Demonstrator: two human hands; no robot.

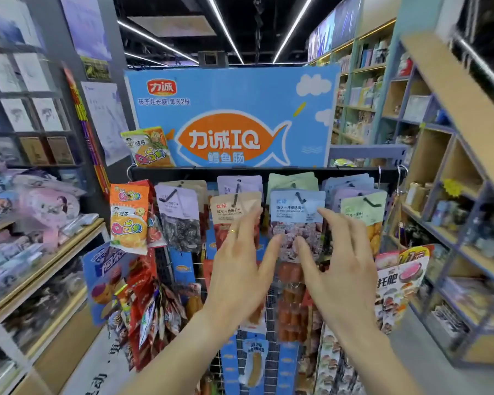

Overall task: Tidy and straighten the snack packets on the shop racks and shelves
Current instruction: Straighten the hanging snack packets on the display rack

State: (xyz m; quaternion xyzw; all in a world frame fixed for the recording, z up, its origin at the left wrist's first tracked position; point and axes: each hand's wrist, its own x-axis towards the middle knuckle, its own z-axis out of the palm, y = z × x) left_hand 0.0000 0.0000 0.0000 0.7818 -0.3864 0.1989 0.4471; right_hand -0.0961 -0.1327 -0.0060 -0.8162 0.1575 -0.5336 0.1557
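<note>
While both sets of fingers are spread and nearly straight, gripping nothing, the left hand (240, 269) and the right hand (337, 269) are raised side by side in front of a hanging rack (268, 170) of snack packets. A ring shows on one left finger. The left fingers (250, 223) lie over the lower part of a tan-topped packet (228, 209), and the right fingers (330, 216) reach up beside a light blue-topped packet (294, 212) of dark dried fruit that hangs between the two hands; whether either hand actually touches a packet cannot be told. Along the same row hang a lilac-topped packet (177, 215) to the left and a green-topped packet (362, 212) to the right, with an orange candy packet (129, 218) at the rack's left end. Above the rack stands a blue sign (231, 115) with an orange fish. Wooden shelves (439, 172) of goods run along the right, and a shelf (40, 269) of pastel items sits on the left.
</note>
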